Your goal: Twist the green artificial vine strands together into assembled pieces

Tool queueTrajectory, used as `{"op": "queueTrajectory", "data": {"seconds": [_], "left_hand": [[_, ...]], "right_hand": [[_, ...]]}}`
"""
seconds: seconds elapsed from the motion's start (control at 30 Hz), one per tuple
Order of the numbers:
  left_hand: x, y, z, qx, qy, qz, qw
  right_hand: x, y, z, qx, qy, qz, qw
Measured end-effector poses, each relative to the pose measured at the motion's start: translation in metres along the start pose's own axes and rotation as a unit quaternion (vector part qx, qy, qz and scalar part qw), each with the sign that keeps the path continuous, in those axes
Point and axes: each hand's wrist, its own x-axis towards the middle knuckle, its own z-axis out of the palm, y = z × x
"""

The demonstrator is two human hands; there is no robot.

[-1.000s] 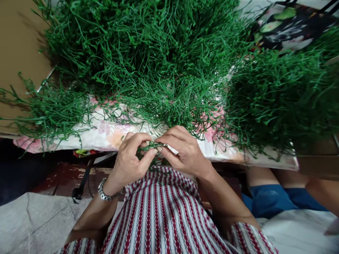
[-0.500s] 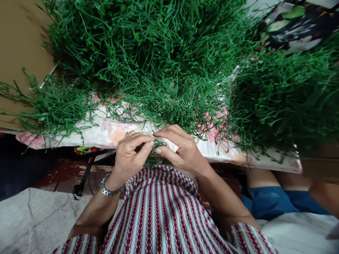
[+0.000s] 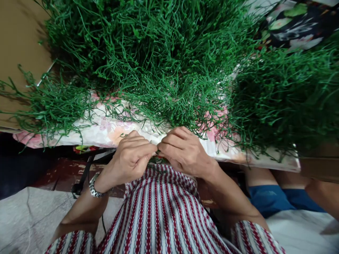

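Observation:
My left hand [image 3: 134,155], with a metal-band watch [image 3: 94,186] on its wrist, is closed in a pinch. Facing it, my right hand [image 3: 184,151] is closed too, its fingertips against those of the left. Between and just below the fingertips show thin green stems [image 3: 159,160], mostly covered by my fingers; they look like artificial plant sprigs. Both hands are in front of the table's near edge, over my lap. Beyond them, a big heap of the same green stems [image 3: 159,46] spreads over the flowered tablecloth [image 3: 97,128].
Another pile of green stems [image 3: 280,102] lies on the right, and a smaller bunch [image 3: 55,106] on the left by a cardboard box [image 3: 21,46]. A dark flowered cloth [image 3: 296,26] is at the back right. A seated person's blue shorts [image 3: 272,201] show at the right.
My hands have drawn together. The right fingers, apart before, have closed at the left fingertips, and the stems between are now largely covered. The left wrist has shifted left.

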Motion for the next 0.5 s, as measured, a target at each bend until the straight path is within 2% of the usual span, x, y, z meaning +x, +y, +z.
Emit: {"op": "queueTrajectory", "data": {"seconds": [0.13,0.23,0.3,0.37,0.4,0.5], "left_hand": [[0.005,0.001,-0.009,0.025,-0.139,0.078,0.987],[0.01,0.0,-0.016,-0.03,-0.23,0.128,0.964],[0.012,-0.002,-0.021,-0.089,-0.263,0.146,0.95],[0.014,-0.005,-0.024,-0.141,-0.243,0.13,0.951],[0.014,-0.006,-0.024,-0.158,-0.214,0.108,0.958],[0.015,-0.004,-0.017,-0.178,-0.091,0.009,0.98]], "right_hand": [[0.0,0.0,-0.012,0.047,-0.112,-0.076,0.99],[0.0,0.001,-0.02,0.124,-0.176,-0.111,0.97],[-0.002,0.004,-0.026,0.166,-0.208,-0.117,0.957],[-0.004,0.007,-0.028,0.207,-0.202,-0.097,0.953],[-0.005,0.008,-0.028,0.226,-0.177,-0.068,0.955],[-0.006,0.005,-0.016,0.269,-0.029,0.064,0.961]]}}
